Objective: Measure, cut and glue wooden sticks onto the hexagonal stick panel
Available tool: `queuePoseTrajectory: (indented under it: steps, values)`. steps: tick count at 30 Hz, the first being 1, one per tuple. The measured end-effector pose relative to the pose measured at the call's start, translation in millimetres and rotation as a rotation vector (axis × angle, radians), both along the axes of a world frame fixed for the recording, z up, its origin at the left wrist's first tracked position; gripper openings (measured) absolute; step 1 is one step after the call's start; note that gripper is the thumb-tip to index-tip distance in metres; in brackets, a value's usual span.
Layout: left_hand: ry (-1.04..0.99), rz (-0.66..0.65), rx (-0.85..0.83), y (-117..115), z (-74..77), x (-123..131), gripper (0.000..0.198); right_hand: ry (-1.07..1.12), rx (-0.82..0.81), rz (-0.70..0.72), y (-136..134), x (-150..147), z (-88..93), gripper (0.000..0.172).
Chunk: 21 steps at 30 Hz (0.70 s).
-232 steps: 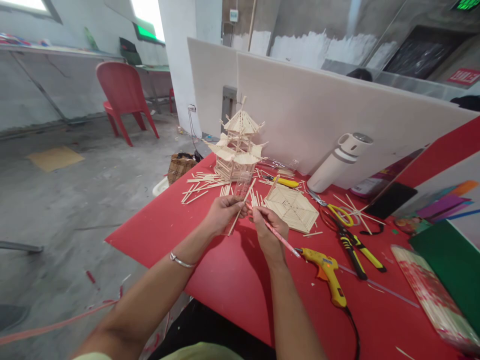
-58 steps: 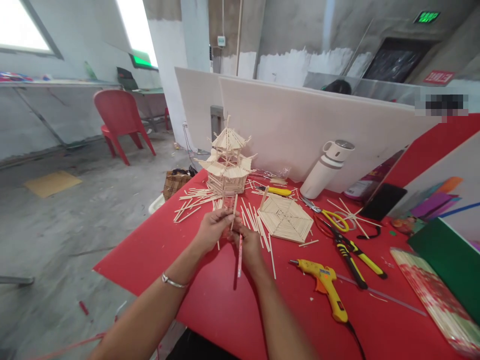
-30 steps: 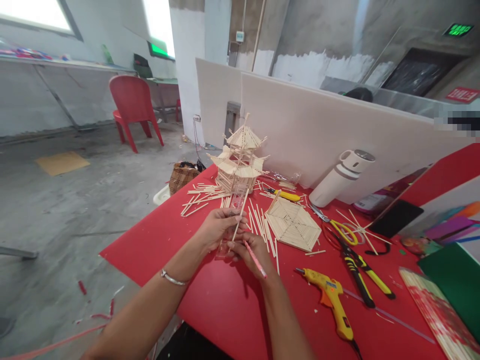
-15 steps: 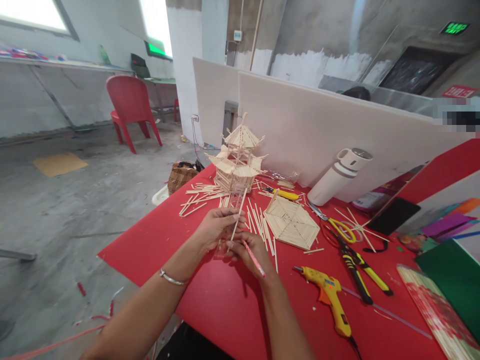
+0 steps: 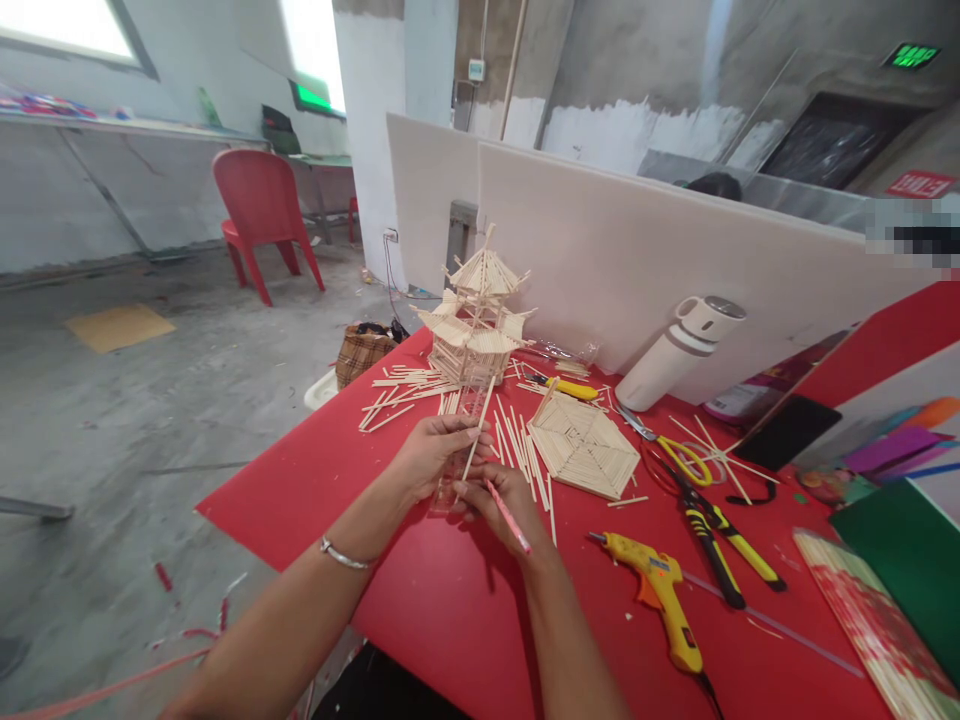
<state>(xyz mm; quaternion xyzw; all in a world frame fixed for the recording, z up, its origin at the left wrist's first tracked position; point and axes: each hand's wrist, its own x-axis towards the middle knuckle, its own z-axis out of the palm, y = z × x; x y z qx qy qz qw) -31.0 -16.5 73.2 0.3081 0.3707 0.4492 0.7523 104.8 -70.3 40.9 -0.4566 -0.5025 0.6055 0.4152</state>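
Observation:
My left hand (image 5: 435, 455) pinches a thin wooden stick (image 5: 480, 425) against a clear plastic ruler (image 5: 450, 480), held above the red table (image 5: 315, 480). My right hand (image 5: 502, 500) is closed round a pink pencil (image 5: 510, 518), its tip at the stick's lower end. Just beyond my hands stands a pagoda model (image 5: 476, 320) built of sticks, with loose sticks (image 5: 397, 390) scattered around it. A flat hexagonal stick panel (image 5: 581, 445) lies to the right of my hands.
A yellow glue gun (image 5: 660, 595), yellow-handled scissors (image 5: 671, 440), cutters (image 5: 712, 540), a yellow knife (image 5: 566, 388) and a white flask (image 5: 675, 350) lie on the right. White boards (image 5: 637, 250) wall the back. A red chair (image 5: 259, 215) stands far left.
Over the last second my hands have stayed almost still. Earlier the pencil pointed straight down from my right hand; it now slants down to the right.

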Motion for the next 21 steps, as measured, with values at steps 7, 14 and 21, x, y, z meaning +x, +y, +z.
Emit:
queuePoseTrajectory:
  steps: [7, 14, 21]
  values:
    - [-0.008, 0.021, -0.012, -0.1, -0.7, 1.1, 0.023, -0.026, -0.006, -0.010, -0.3, -0.6, 1.3, 0.044]
    - [-0.020, 0.028, 0.015, -0.5, -2.1, 1.0, 0.028, -0.030, 0.021, -0.038, -0.8, -2.2, 3.6, 0.040]
    - [0.004, 0.088, 0.106, 3.8, -7.0, -0.2, 0.031, -0.117, 0.166, -0.364, 1.0, 12.1, 2.9, 0.052]
